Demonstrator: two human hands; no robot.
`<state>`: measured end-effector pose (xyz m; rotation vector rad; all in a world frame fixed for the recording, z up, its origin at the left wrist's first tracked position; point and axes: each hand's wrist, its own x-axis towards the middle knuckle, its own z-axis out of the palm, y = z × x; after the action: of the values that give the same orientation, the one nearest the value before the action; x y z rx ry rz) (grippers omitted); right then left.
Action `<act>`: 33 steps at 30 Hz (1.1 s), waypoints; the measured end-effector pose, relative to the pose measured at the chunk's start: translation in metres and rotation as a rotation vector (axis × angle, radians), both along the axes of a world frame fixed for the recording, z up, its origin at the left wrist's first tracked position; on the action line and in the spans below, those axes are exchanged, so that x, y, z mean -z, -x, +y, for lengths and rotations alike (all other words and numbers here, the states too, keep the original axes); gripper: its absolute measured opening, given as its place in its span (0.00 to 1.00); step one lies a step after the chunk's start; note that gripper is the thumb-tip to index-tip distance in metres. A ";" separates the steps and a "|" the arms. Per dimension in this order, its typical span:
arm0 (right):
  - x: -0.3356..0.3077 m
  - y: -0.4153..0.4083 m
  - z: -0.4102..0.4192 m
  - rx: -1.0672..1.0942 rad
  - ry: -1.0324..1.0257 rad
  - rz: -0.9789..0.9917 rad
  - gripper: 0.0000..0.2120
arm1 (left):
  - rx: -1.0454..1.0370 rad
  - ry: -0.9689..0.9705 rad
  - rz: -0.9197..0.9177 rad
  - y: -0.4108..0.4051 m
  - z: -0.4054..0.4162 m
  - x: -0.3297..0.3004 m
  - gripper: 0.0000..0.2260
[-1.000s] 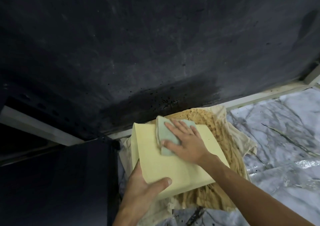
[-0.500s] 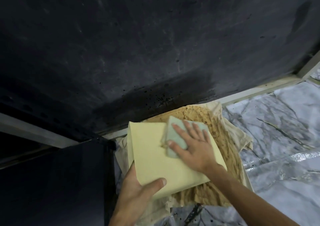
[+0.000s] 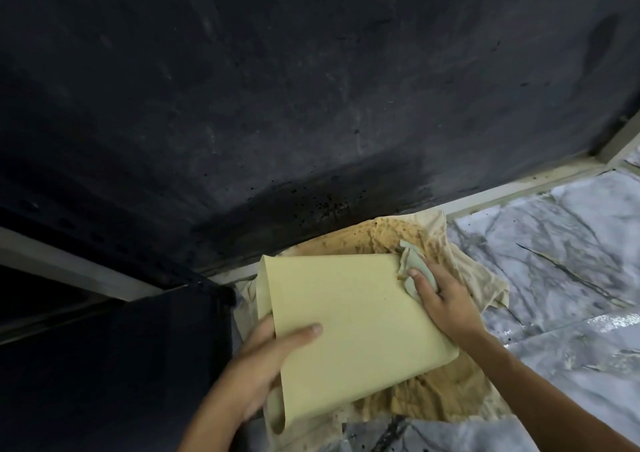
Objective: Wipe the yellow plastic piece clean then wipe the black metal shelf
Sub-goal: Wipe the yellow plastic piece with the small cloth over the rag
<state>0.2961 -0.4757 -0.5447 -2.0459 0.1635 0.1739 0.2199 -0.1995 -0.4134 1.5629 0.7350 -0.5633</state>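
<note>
Hands work over a stained tan rag (image 3: 446,392) spread on the grey-veined marble floor (image 3: 554,254). The left hand (image 3: 263,365) grips the near left edge of the flat pale yellow plastic piece (image 3: 349,320) — thumb on top, fingers (image 3: 259,334) curled underneath — and holds it tilted above the rag. The right hand (image 3: 443,299) presses a crumpled pale green cloth (image 3: 414,266) against the piece's far right corner, fingers closed around the cloth. The black metal shelf (image 3: 277,98) — dusty, speckled near its lower edge — fills the space just behind.
</note>
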 end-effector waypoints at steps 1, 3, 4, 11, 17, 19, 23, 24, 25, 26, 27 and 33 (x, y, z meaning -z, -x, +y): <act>0.001 -0.001 -0.001 0.006 -0.016 0.006 0.20 | -0.044 0.007 -0.009 -0.012 0.003 0.000 0.15; 0.001 -0.001 -0.001 -0.008 0.004 -0.006 0.20 | -0.094 0.004 -0.036 -0.028 0.005 0.003 0.14; 0.002 0.001 0.000 -0.025 0.030 -0.023 0.21 | -0.119 -0.007 -0.057 -0.033 0.004 0.006 0.12; -0.003 0.046 0.029 -0.231 0.225 -0.238 0.28 | -0.301 0.022 -0.065 -0.025 -0.011 0.019 0.22; -0.047 0.079 0.103 -0.514 0.337 -0.307 0.28 | -0.306 0.011 -0.094 -0.022 -0.014 0.018 0.30; -0.051 0.072 0.114 -0.551 0.367 -0.340 0.29 | -0.291 -0.057 -0.125 -0.020 -0.014 0.015 0.22; -0.053 0.042 0.122 -0.528 0.413 -0.275 0.30 | -0.253 -0.099 -0.163 -0.017 -0.016 0.013 0.28; -0.052 0.033 0.120 -0.501 0.411 -0.243 0.29 | -0.245 -0.111 -0.158 -0.016 -0.018 0.012 0.30; -0.051 0.025 0.117 -0.475 0.405 -0.211 0.29 | -0.250 -0.123 -0.148 -0.017 -0.019 0.010 0.31; -0.048 0.016 0.111 -0.449 0.395 -0.180 0.29 | -0.254 -0.139 -0.136 -0.017 -0.019 0.009 0.31; -0.044 0.009 0.103 -0.423 0.389 -0.152 0.29 | -0.266 -0.141 -0.126 -0.019 -0.019 0.005 0.30; -0.011 -0.003 0.036 -0.288 0.361 -0.068 0.28 | -0.260 -0.131 -0.035 -0.044 0.004 0.000 0.31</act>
<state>0.2990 -0.4393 -0.5332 -2.4269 -0.1554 0.2678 0.2641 -0.1959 -0.4134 1.5623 0.9471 -0.3004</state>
